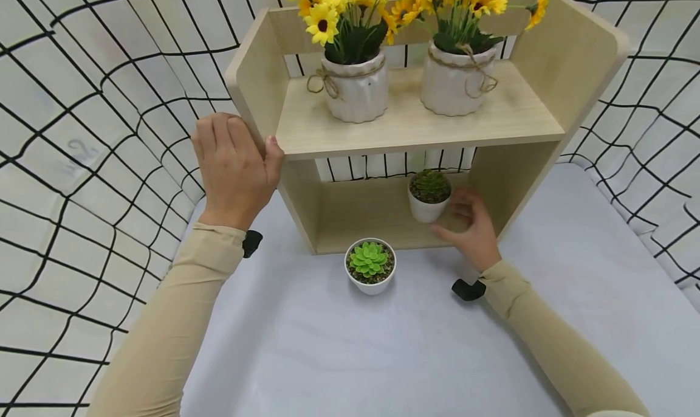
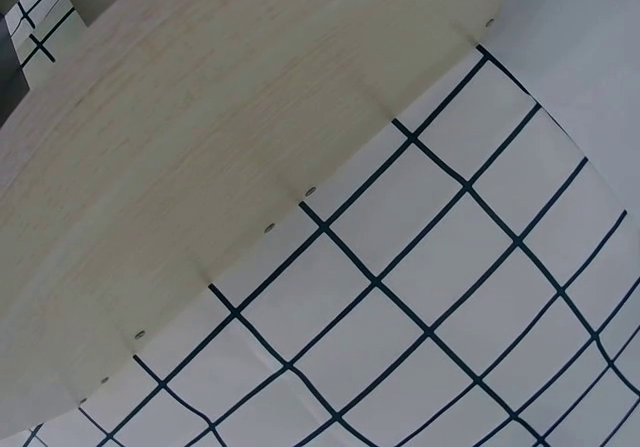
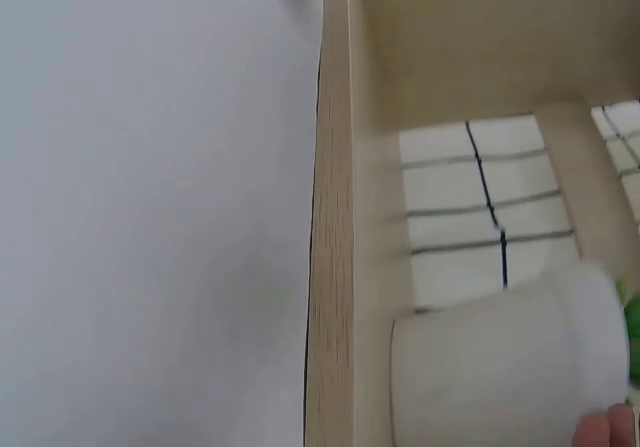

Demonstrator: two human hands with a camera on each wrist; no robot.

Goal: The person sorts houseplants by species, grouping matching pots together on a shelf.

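My left hand [image 1: 235, 161] grips the left side panel of a two-tier wooden shelf [image 1: 421, 138], thumb by the front edge and fingers bent along its outer side. The left wrist view shows that pale panel [image 2: 230, 137] close up. On the lower tier, a small white pot with a dark green succulent [image 1: 429, 195] stands right of centre. Right beside it is my right hand [image 1: 473, 228], thumb and fingers parted; the right wrist view has fingertips [image 3: 605, 427] by the white pot [image 3: 490, 367]. A second potted succulent, bright green [image 1: 370, 265], stands on the white table before the shelf.
Two white pots of yellow artificial sunflowers, left [image 1: 356, 89] and right [image 1: 458, 79], stand on the upper tier with twine around them. Black wire grid [image 1: 115, 155] surrounds the white-covered table [image 1: 350, 356] at the back and sides.
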